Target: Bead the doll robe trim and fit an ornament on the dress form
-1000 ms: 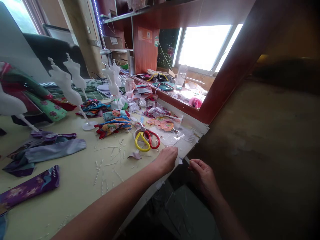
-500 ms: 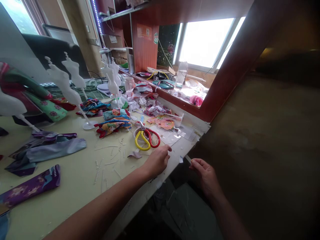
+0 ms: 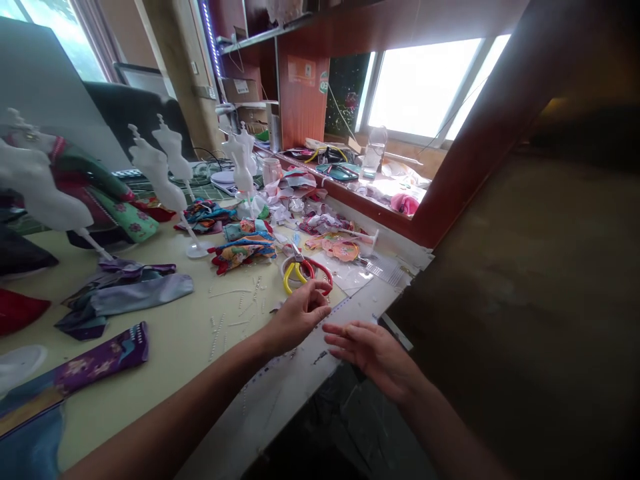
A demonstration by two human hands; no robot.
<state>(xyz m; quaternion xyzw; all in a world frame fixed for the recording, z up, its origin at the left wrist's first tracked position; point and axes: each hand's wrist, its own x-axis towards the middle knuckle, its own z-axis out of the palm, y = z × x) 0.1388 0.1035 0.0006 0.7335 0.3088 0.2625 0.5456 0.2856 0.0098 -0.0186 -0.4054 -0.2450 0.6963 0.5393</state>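
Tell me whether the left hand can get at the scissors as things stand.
Probably yes: the left hand sits just in front of the scissors, its fingertips beside their red and yellow handles, and nothing appears to lie between them.

Green sticker (image 3: 324,82) on wooden panel (image 3: 299,113) reads "03".

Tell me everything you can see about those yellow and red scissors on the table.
The scissors have two large loop handles, one yellow and one red, both plastic-looking, and short metal blades that point away from the person and look closed. They lie on the pale green table top, partly over a whitish ring. The left hand is just in front, its fingers hiding part of the red handle; whether it touches them cannot be told.
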